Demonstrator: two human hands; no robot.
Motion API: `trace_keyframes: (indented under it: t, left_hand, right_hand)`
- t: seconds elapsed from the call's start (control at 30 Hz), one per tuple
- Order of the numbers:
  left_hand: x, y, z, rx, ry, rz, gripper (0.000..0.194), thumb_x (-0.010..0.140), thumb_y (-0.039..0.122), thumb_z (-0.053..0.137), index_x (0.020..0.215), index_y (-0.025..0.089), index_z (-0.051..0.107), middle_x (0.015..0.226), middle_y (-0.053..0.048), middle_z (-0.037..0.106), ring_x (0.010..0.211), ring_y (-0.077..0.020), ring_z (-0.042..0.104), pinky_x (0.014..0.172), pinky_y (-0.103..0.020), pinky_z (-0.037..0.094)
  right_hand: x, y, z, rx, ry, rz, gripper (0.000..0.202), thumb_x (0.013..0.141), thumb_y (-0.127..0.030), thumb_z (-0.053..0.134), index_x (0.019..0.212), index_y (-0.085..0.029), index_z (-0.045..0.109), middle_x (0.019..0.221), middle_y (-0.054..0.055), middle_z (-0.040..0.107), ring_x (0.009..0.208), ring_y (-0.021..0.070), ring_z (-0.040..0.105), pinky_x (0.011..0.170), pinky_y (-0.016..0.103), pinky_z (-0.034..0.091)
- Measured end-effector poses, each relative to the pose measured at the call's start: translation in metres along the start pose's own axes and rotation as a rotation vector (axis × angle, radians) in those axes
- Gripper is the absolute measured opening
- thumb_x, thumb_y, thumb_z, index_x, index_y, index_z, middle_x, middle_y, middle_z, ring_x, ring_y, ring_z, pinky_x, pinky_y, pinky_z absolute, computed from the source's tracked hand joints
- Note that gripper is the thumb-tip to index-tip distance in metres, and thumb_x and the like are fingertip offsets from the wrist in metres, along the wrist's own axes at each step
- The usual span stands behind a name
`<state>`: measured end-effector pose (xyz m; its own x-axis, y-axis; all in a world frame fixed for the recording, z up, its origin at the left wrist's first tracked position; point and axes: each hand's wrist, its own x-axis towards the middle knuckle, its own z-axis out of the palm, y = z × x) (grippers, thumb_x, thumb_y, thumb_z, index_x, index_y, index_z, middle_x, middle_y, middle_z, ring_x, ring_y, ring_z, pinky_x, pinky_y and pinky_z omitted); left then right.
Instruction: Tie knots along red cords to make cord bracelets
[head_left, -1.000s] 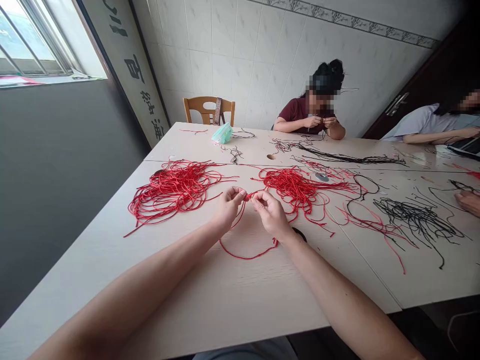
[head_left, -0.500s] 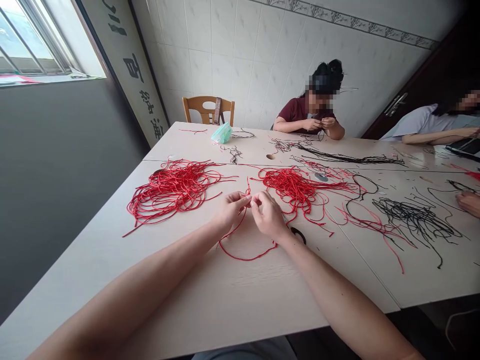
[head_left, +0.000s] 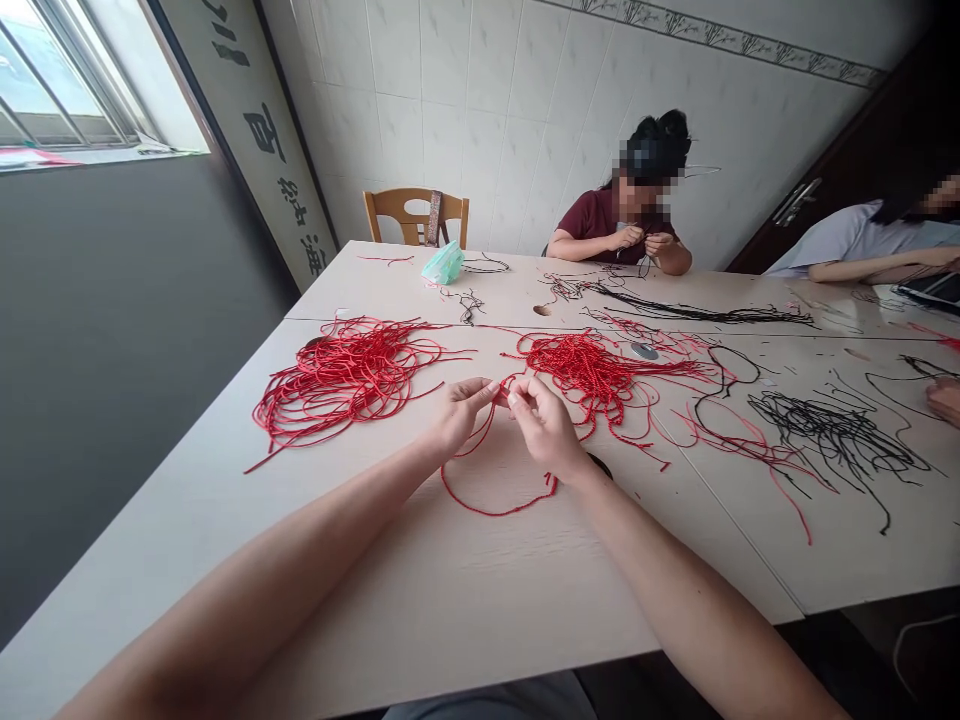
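Observation:
My left hand (head_left: 463,408) pinches a red cord (head_left: 496,514) near the middle of the table. Close against it, my right hand (head_left: 546,420) has thumb and finger closed on the same cord. The cord hangs from the fingers and lies in a curved loop on the table between my forearms. Left of my hands is a loose pile of smooth red cords (head_left: 352,375). Just beyond my right hand lies a heap of twisted red cords (head_left: 581,365). A dark curved handle (head_left: 601,465) shows partly behind my right wrist.
A green-white packet (head_left: 443,263) lies toward the back of the table (head_left: 420,630). Black cords (head_left: 817,420) spread on the right. A person in dark red (head_left: 592,222) sits opposite, another in white (head_left: 851,240) at the right. A hand (head_left: 943,398) rests at the right edge.
The short cord end that stood up above my fingers has gone down, and another strand now hangs under my left hand. My right hand has shifted slightly right.

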<state>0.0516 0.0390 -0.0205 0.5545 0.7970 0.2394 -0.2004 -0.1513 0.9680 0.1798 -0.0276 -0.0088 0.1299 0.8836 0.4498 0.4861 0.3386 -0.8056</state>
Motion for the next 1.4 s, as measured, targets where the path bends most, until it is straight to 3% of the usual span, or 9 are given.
trace_keyframes:
  t: [0.17, 0.43, 0.57, 0.7, 0.83, 1.0, 1.2, 1.4]
  left_hand:
    - [-0.005, 0.005, 0.007, -0.038, -0.027, -0.044, 0.034, 0.082, 0.043, 0.049, 0.092, 0.015, 0.066, 0.085, -0.006, 0.068, 0.08, -0.0148, 0.055, 0.074, -0.027, 0.038]
    - [-0.014, 0.007, 0.018, -0.137, 0.022, -0.15, 0.033, 0.069, 0.044, 0.065, 0.078, 0.012, 0.065, 0.073, -0.004, 0.064, 0.067, -0.0115, 0.053, 0.067, -0.025, 0.038]
    - [-0.013, 0.003, 0.019, -0.172, -0.017, -0.163, 0.028, 0.069, 0.04, 0.066, 0.075, 0.012, 0.063, 0.069, -0.001, 0.061, 0.063, -0.0093, 0.05, 0.062, -0.022, 0.036]
    - [-0.012, 0.002, 0.019, -0.182, -0.062, -0.183, 0.024, 0.066, 0.034, 0.069, 0.071, 0.012, 0.059, 0.066, 0.0, 0.058, 0.063, -0.0096, 0.05, 0.061, -0.022, 0.036]
    - [-0.012, 0.001, 0.017, -0.187, -0.073, -0.169, 0.021, 0.071, 0.033, 0.065, 0.073, 0.013, 0.06, 0.066, 0.0, 0.058, 0.064, -0.0093, 0.049, 0.063, -0.022, 0.036]
    - [-0.013, 0.002, 0.015, -0.197, -0.046, -0.143, 0.019, 0.073, 0.032, 0.062, 0.074, 0.014, 0.06, 0.067, 0.001, 0.056, 0.061, -0.0083, 0.047, 0.06, -0.022, 0.034]
    - [-0.014, 0.006, 0.017, -0.163, -0.107, -0.185, 0.021, 0.068, 0.032, 0.067, 0.069, 0.012, 0.058, 0.06, 0.002, 0.053, 0.058, -0.0086, 0.046, 0.057, -0.022, 0.033]
    - [-0.013, 0.005, 0.017, -0.173, -0.096, -0.186, 0.024, 0.068, 0.036, 0.066, 0.072, 0.013, 0.061, 0.063, 0.0, 0.056, 0.062, -0.0101, 0.048, 0.06, -0.023, 0.035]
  right_hand:
    - [0.006, 0.004, -0.01, 0.121, 0.081, 0.048, 0.011, 0.081, -0.028, 0.049, 0.075, -0.019, 0.049, 0.071, 0.0, 0.053, 0.065, 0.0132, 0.05, 0.063, 0.026, 0.039]
    - [0.008, 0.004, -0.015, 0.278, 0.116, 0.201, 0.012, 0.078, -0.029, 0.051, 0.072, -0.019, 0.053, 0.061, -0.003, 0.05, 0.06, 0.0114, 0.047, 0.064, 0.025, 0.039]
    - [0.01, -0.001, -0.021, 0.333, -0.006, 0.301, 0.019, 0.077, -0.036, 0.055, 0.071, -0.018, 0.058, 0.066, -0.001, 0.053, 0.063, 0.0113, 0.048, 0.066, 0.026, 0.04]
    - [0.012, -0.003, -0.027, 0.451, -0.197, 0.42, 0.014, 0.07, -0.03, 0.064, 0.068, -0.017, 0.06, 0.066, -0.001, 0.054, 0.063, 0.0103, 0.048, 0.065, 0.025, 0.04]
    - [0.012, -0.002, -0.029, 0.589, -0.194, 0.521, 0.01, 0.069, -0.025, 0.065, 0.068, -0.016, 0.061, 0.067, -0.002, 0.053, 0.059, 0.008, 0.047, 0.061, 0.023, 0.038]
    - [0.012, -0.006, -0.03, 0.544, -0.134, 0.487, 0.012, 0.069, -0.029, 0.065, 0.069, -0.017, 0.061, 0.069, -0.002, 0.052, 0.059, 0.0078, 0.045, 0.061, 0.023, 0.038]
    - [0.012, -0.007, -0.034, 0.443, -0.282, 0.496, 0.017, 0.071, -0.033, 0.063, 0.068, -0.016, 0.06, 0.069, -0.001, 0.054, 0.065, 0.0097, 0.048, 0.065, 0.024, 0.04]
    - [0.012, -0.005, -0.036, 0.534, -0.247, 0.554, 0.015, 0.069, -0.03, 0.064, 0.066, -0.016, 0.059, 0.066, -0.002, 0.054, 0.06, 0.0082, 0.047, 0.058, 0.021, 0.039]
